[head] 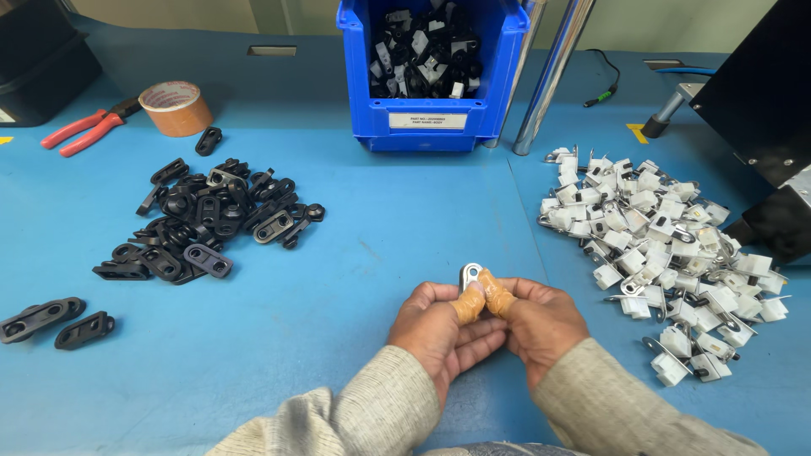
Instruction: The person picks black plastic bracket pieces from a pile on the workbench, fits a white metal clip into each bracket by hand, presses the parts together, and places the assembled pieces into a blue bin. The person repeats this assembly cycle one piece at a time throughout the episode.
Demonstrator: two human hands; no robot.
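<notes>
Metal clip (470,274) is pinched between taped thumbs of the left hand (439,325) and right hand (541,321), above the blue table (355,279). Black pieces (211,219) and white parts (659,245) lie heaped, many seemingly unhandled.

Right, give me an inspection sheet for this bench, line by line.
Surface: blue table, bare in the middle.
Job's things: small metal part pinched between both thumbs; black parts pile on the left; white-and-metal parts pile on the right.
Clutter: red pliers, tape roll, blue bin of mixed parts.
Grippers: left hand and right hand together, thumbs taped.
Cables: black cable at the back right.
Surroundings: metal poles, black machine at right.
</notes>
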